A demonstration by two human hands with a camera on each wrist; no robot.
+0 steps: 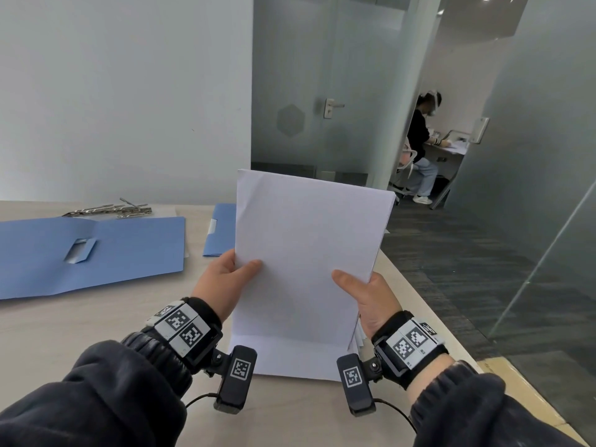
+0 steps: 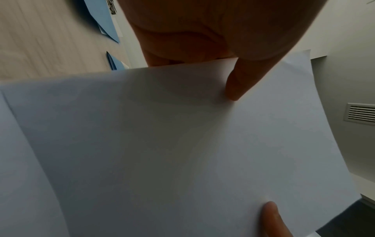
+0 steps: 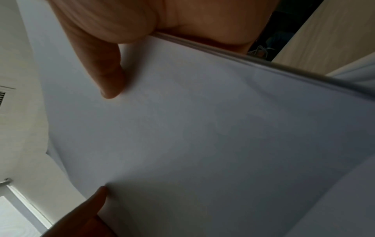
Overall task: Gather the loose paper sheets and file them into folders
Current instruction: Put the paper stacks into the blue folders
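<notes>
A stack of white paper sheets (image 1: 306,240) stands upright on its lower edge on the table, held between both hands. My left hand (image 1: 225,282) grips the stack's left edge, thumb on the front face. My right hand (image 1: 364,295) grips the right edge the same way. Both wrist views show the paper stack (image 2: 182,152) (image 3: 202,136) filling the frame with a thumb pressed on it. More white sheets (image 1: 296,356) lie flat under the stack. An open blue folder (image 1: 96,253) lies at the left. A second blue folder (image 1: 221,230) lies behind the stack.
Several metal fastener clips (image 1: 113,209) lie at the back left of the light table (image 1: 64,324). The table's right edge (image 1: 451,333) runs close beside my right hand, with dark floor beyond. A person sits at a desk (image 1: 419,150) in the far room.
</notes>
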